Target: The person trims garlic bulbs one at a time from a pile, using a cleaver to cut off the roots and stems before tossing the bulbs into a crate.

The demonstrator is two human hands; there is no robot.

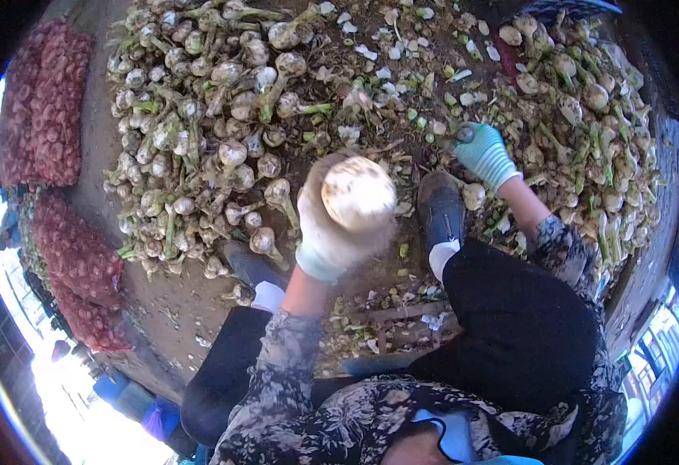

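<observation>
My left hand (331, 232), in a pale work glove and blurred by motion, is raised in the middle of the view. It is closed around a large whitish garlic bulb (359, 194), whose rounded side faces up. My right hand (481, 151), in a light green striped glove, is farther out to the right, above the littered ground. Its fingers are curled around something with a small grey end, which I cannot make out. Close below that hand lies a loose garlic bulb (473, 196) beside my shoe (441, 205).
A big heap of garlic with stems (192, 139) spreads at the left, and another garlic pile (595, 139) runs along the right. Cut stem pieces and peels (425, 77) litter the ground between them. Red mesh sacks (44, 108) full of bulbs stand at the far left.
</observation>
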